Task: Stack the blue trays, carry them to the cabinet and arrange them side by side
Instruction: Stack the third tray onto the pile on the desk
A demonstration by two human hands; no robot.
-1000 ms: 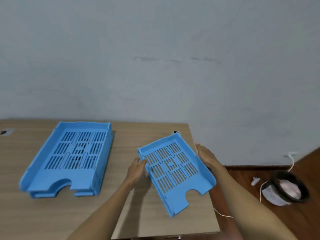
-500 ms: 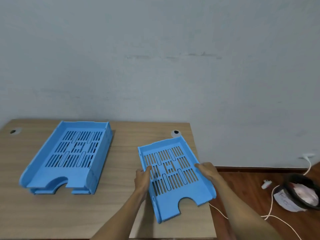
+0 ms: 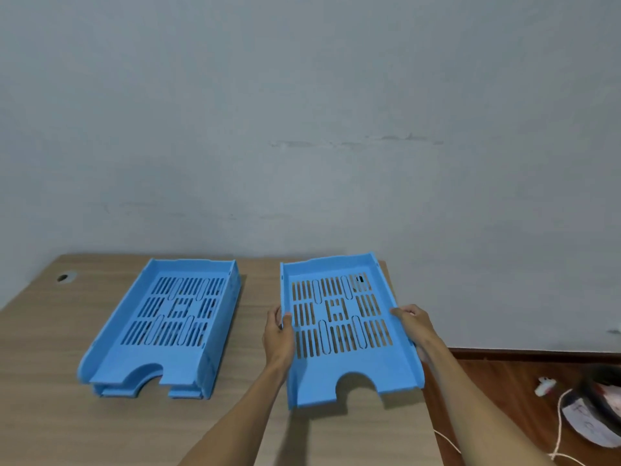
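I hold a blue slotted tray (image 3: 342, 331) over the right part of the wooden desk (image 3: 50, 415), lifted a little above it, its notched end toward me. My left hand (image 3: 279, 334) grips its left wall and my right hand (image 3: 415, 326) grips its right wall. To the left, a stack of blue trays (image 3: 168, 317) lies on the desk, one nested over another, apart from the held tray.
A grey wall rises right behind the desk. The desk has a cable hole (image 3: 63, 277) at its far left. Right of the desk, on the dark wooden floor, lie a white cord (image 3: 559, 428), a small plug (image 3: 546, 386) and a dark round container (image 3: 605, 398).
The held tray has turned from slanted to square with the desk and risen toward the wall. Both hands slid back along its side walls. The view shifted right.
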